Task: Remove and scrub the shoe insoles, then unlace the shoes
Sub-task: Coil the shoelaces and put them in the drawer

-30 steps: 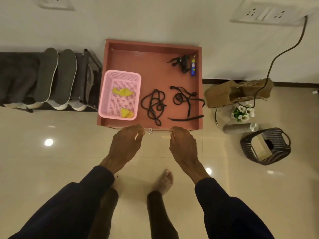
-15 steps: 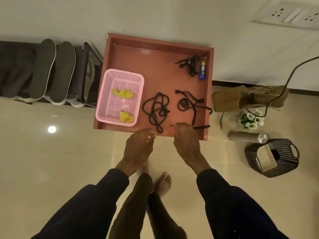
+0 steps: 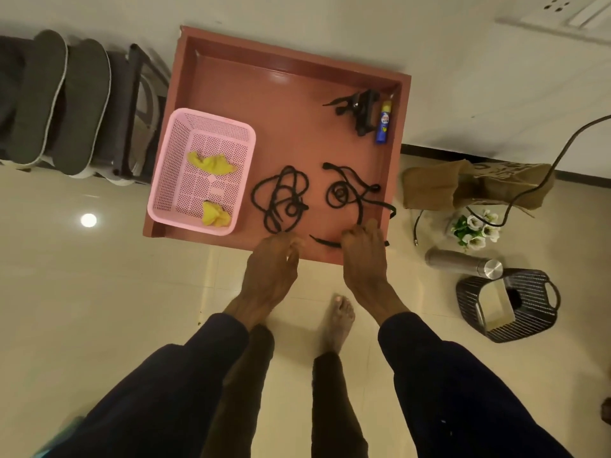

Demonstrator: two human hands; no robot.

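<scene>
The right hand (image 3: 362, 256) lies over the flat black lace (image 3: 325, 242) at the near right rim of the red tray (image 3: 291, 57), the left hand (image 3: 272, 269) curled beside it (whether either grips, I cannot tell); best tuck that lace fully inside the rim.

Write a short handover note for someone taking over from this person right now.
Left hand: curled at the near rim of the tray; grip unclear.
Right hand: fingers on the flat lace; grip unclear.
The round lace lies loose beside it in the tray. Two insoles rest on the rack, left.
Done: insoles out, laces off.
Left: unclear; scrubbing cannot be judged from here.
</scene>
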